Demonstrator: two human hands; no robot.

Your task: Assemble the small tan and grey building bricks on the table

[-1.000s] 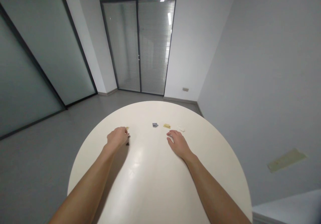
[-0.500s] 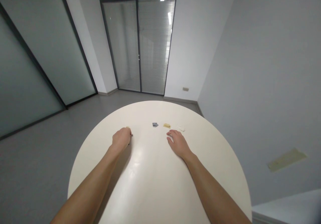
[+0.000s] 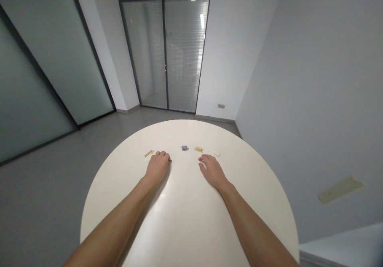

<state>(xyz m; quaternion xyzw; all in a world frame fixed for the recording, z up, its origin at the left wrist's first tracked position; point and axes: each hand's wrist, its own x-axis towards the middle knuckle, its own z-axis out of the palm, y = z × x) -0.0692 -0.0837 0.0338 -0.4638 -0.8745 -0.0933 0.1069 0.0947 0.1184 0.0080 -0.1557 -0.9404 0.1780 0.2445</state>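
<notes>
My left hand point(image 3: 158, 167) is closed on a small grey piece point(image 3: 170, 161), whose end sticks out by the thumb. The piece is too small to name, and the fingers hide most of it. Just beyond that hand lie thin yellow strips point(image 3: 149, 153) and a faint white piece point(image 3: 147, 159). My right hand point(image 3: 213, 170) rests on the table with thumb and fingers apart and nothing between them. Several grey pieces point(image 3: 184, 148) lie in a small pile between the hands. Past the right fingertips are a yellow group of pieces point(image 3: 198, 149) and some white pieces point(image 3: 216, 152).
The round white table point(image 3: 185, 227) carries all the small pieces. Behind it is a glass door point(image 3: 182, 59) with blinds. Frosted glass panels point(image 3: 54, 52) stand to the left, and a plain wall point(image 3: 314, 79) rises at the right.
My left hand has moved right across the table with the small grey piece, uncovering the yellow strips and white piece at the left. My right hand has stayed in place.
</notes>
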